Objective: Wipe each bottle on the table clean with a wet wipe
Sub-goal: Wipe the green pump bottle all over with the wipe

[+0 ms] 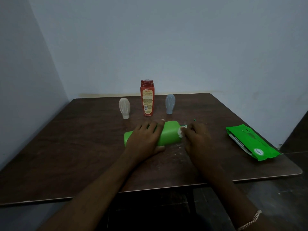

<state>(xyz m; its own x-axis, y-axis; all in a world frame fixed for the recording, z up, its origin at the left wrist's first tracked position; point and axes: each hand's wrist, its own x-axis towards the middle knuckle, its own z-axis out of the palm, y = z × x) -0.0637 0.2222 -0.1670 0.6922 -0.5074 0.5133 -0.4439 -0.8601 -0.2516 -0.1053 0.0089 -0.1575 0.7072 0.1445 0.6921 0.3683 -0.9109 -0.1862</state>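
Note:
A green bottle (169,135) lies on its side in the middle of the dark wooden table (66,139). My left hand (144,139) presses down over its middle, fingers wrapped across it. My right hand (197,139) holds a crumpled white wet wipe (181,132) against the bottle's right end. Behind them stand a red bottle (147,98), a whitish translucent bottle (124,108) on its cap to the left, and a bluish translucent bottle (170,104) on its cap to the right.
A green pack of wet wipes (250,142) lies near the table's right edge. White specks are scattered on the wood below the green bottle. Walls close in behind and on the left. The table's front edge runs just below my forearms.

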